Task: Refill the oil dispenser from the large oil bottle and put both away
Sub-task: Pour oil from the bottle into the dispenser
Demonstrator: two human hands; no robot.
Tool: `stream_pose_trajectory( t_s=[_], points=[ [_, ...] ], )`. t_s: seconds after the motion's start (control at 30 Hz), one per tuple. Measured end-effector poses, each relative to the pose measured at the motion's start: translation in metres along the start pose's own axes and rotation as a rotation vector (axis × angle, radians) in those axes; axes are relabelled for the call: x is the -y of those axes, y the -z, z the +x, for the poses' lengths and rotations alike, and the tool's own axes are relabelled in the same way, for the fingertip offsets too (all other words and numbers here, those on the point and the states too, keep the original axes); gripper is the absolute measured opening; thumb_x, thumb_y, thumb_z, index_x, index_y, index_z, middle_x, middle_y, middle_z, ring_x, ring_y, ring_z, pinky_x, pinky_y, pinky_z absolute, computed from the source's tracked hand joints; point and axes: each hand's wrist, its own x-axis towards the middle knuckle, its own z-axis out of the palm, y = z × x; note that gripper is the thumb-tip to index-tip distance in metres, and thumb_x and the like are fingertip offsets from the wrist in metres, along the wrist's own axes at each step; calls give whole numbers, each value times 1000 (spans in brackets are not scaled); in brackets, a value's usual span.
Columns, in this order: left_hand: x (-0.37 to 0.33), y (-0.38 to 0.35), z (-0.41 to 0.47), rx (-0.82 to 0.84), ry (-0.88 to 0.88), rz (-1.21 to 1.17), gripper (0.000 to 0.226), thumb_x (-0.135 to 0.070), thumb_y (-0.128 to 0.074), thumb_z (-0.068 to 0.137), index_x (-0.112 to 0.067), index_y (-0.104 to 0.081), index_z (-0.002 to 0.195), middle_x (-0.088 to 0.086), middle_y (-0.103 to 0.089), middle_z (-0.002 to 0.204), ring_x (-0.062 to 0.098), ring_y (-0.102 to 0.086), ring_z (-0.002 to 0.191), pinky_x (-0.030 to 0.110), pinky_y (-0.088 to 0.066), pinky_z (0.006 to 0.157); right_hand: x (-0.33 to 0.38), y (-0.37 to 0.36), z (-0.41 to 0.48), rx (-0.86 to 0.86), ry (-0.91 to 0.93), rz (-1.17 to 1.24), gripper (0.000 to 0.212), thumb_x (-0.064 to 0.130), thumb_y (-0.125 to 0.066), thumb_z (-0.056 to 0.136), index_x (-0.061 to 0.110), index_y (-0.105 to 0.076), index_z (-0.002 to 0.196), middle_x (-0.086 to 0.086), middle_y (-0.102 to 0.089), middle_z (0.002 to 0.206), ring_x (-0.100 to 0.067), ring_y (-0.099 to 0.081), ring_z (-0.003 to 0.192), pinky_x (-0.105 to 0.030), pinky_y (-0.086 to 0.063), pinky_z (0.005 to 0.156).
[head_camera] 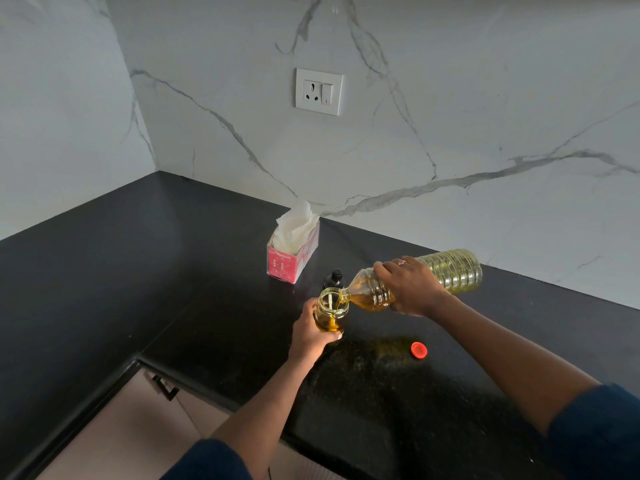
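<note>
Black counter point(121, 271), L-shaped, wrapping into the corner under a white marble wall point(450, 116). On that wall, above the counter's back edge, a white socket point(319, 91) with a switch.

Near the back edge, just out from the wall: a pink tissue box point(292, 259), white tissues sticking out of the top.

In front of the box, toward the middle of the counter: large oil bottle point(450, 273), clear and ribbed, tipped almost flat, base raised toward the wall, neck down and left. Yellow oil pooled along its lower side. Grasped around the shoulder from above by the right hand point(414, 285), fingers wrapped over the plastic, a ring on one finger. Mouth of the bottle resting at the rim of the dispenser point(330, 311).

Dispenser: small clear jar, upright on the counter, open at the top, oil gathered in its lower part and a thin stream running in. Clasped around its left side by the left hand point(310, 336), thumb at the near side.

Just behind the dispenser, between it and the tissue box: black dispenser top point(335, 278), standing on the counter.

Toward the front edge, right of the dispenser and well apart from it: red cap point(418, 350), lying open side up.

At the front edge, bottom left: cabinet with a black handle point(166, 388).
</note>
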Motion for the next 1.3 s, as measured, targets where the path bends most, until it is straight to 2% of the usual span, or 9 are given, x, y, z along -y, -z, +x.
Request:
stream_pose_trajectory(
  t_s=[0.5, 1.3],
  points=[
    [2, 0, 0, 2, -4, -22, 77, -10, -81, 64, -17, -39, 129, 2, -54, 125, 15, -51, 115, 20, -36, 92, 0, 1, 0, -1, 1, 13, 80, 38, -74, 68, 12, -34, 132, -8, -58, 122, -28, -58, 107, -40, -41, 99],
    [1, 0, 0, 3, 1, -16, 78, -11, -81, 65, -17, -38, 129, 4, -53, 127, 18, -50, 118, 26, -38, 98, 0, 1, 1, 0, 7, -9, 81, 41, -75, 66, 12, -34, 130, -7, -59, 120, -26, -59, 104, -40, -43, 96]
  ],
)
